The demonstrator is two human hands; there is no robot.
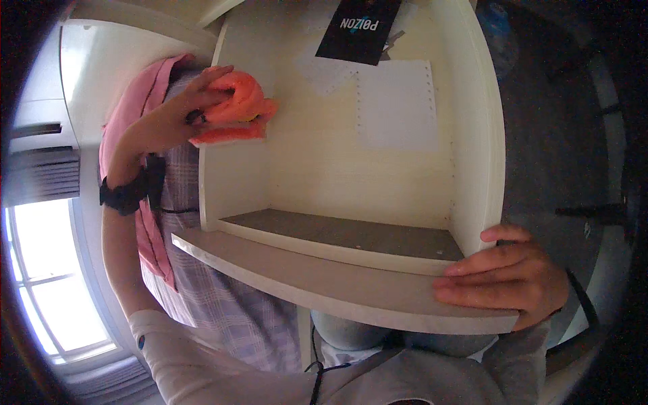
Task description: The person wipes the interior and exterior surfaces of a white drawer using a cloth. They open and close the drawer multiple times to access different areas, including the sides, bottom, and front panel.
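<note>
An open wooden drawer with a pale inside lies in front of me. My left hand holds a bunched orange cloth over the drawer's left side wall. Part of the cloth hangs against that wall. At the near right corner, my right hand grips the drawer front, its fingers lying over the top edge and one touching the right side wall. White punched paper sheets rest on the drawer bottom towards the far end. A black card bearing writing partly covers them.
A bed with a plaid cover and a pink cloth stands close along the drawer's left side. A bright window is further left. Dark floor lies to the right, with a clear plastic item at the far end.
</note>
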